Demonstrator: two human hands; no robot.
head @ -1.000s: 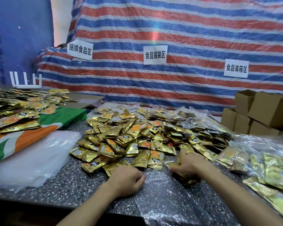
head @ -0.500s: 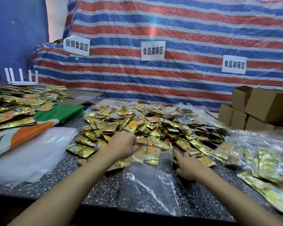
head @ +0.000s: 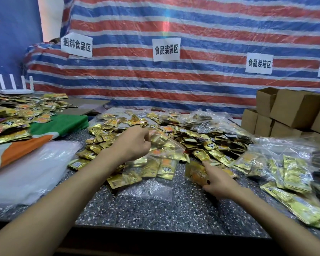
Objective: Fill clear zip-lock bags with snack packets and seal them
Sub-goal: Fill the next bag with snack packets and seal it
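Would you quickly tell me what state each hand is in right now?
Left hand: closed, gripping the clear zip-lock bag by its top edge.
Right hand: closed, holding gold snack packets.

A heap of gold snack packets (head: 201, 137) sprawls across the speckled table (head: 155, 215). At the heap's near edge the left hand (head: 132, 144) grips the mouth of a clear zip-lock bag (head: 155, 189), whose bottom trails on the table. Just right of the bag, at the same edge, the right hand (head: 220, 182) pinches a few packets (head: 195, 172). Filled bags (head: 284, 169) lie right of the heap, with cardboard boxes (head: 294, 111) behind them. A stack of empty bags (head: 31, 172) lies left of the heap.
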